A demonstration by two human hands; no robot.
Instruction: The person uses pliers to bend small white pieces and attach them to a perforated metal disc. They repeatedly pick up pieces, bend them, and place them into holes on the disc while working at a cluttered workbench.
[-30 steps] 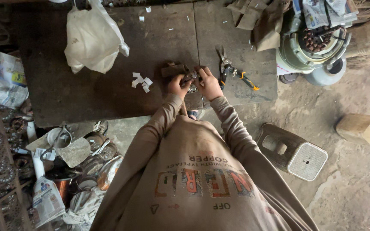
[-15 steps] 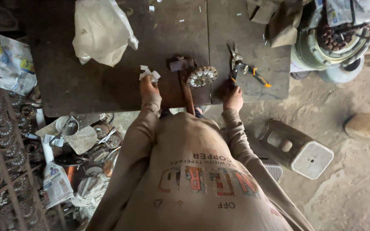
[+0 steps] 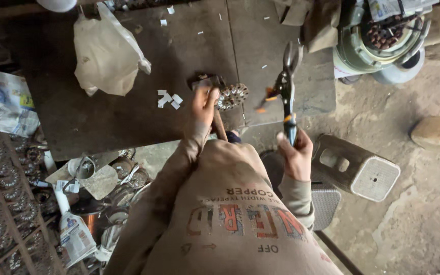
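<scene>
The left hand presses its fingers down on the rotor to steady it on the surface, while the right hand, fingers wrapped round the handles, lifts pliers just beyond the rotor.

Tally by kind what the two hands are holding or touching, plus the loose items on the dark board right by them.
Pliers, in the right hand: 1
Round toothed metal core, by the left hand: 1
Hammer: 1
White plastic bag: 1
Total: 4
</scene>
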